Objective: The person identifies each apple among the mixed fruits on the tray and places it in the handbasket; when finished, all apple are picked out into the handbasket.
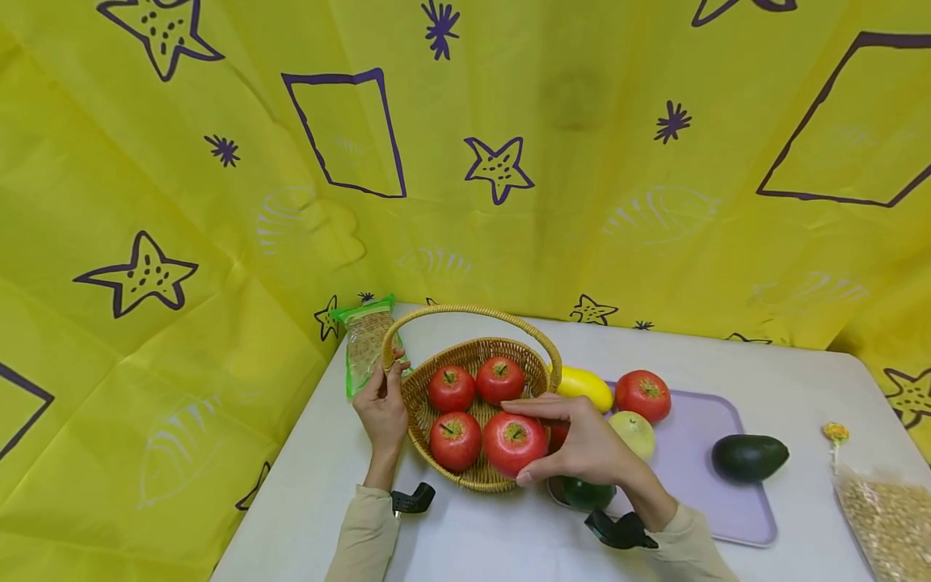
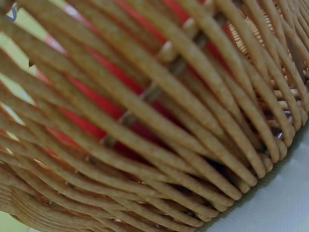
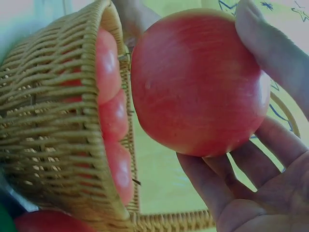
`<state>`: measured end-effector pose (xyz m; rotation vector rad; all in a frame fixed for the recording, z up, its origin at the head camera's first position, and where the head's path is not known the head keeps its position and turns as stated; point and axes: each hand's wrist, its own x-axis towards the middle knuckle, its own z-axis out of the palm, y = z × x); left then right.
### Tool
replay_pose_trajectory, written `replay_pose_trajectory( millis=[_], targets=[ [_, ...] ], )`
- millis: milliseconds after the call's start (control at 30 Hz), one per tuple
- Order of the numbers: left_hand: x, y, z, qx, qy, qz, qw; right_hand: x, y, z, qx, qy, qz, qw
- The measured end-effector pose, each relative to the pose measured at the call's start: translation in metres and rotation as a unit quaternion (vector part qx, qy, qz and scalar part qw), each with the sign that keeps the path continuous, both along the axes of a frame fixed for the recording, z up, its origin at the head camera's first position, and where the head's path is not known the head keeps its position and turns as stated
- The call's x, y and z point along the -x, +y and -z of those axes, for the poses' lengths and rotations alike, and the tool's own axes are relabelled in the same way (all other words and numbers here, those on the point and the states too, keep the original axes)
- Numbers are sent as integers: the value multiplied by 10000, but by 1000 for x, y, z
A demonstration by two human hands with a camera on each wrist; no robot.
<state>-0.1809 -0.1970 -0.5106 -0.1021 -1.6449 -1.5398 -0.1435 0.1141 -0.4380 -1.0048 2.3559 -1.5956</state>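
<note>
My left hand (image 1: 384,408) grips the wicker basket (image 1: 486,487) at the left foot of its arched handle (image 1: 473,309). Between the thumb and fingers of my right hand (image 1: 585,443) is a red apple (image 1: 515,444), held over the basket's right side. From the right wrist, this apple (image 3: 198,82) shows apart from the basket's rim (image 3: 91,72). Three more red apples lie inside: one back left (image 1: 452,389), one back right (image 1: 500,381), one front left (image 1: 456,441). The left wrist view is filled by the basket's woven side (image 2: 145,106), with red showing through.
A lilac tray (image 1: 727,513) right of the basket bears a red fruit (image 1: 643,396), a pale green round fruit (image 1: 631,435) and a dark green avocado-shaped one (image 1: 749,458). A yellow fruit (image 1: 585,390) lies behind. Bagged goods (image 1: 367,343) stand back left; a grain bag (image 1: 887,517) lies right.
</note>
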Motion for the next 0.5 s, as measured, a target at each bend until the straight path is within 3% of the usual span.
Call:
replay_pose_trajectory(
  millis=[500],
  targets=[
    [0, 0, -1, 67, -43, -29, 10000, 7, -27, 15, -610, -8, 101, 9981]
  ],
)
